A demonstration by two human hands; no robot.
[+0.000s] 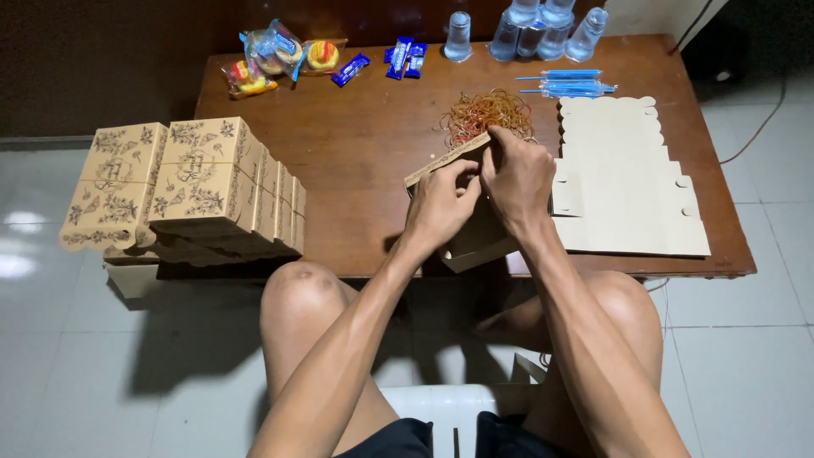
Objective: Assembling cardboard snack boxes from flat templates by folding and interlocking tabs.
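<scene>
Near the counter's [356,153] front edge, left hand [438,206] and right hand [517,180] both close on a half-folded cardboard box [466,242]; finished boxes [199,182] stacked at the left edge, flat blanks [623,182] remaining at the right, rubber bands [487,112] behind.

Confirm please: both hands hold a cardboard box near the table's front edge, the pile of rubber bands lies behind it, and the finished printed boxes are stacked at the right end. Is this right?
One detail is wrong. In the head view the finished printed boxes are stacked at the left end; flat blanks lie at the right. Both hands, left and right, hold the cardboard box, with rubber bands behind.
</scene>
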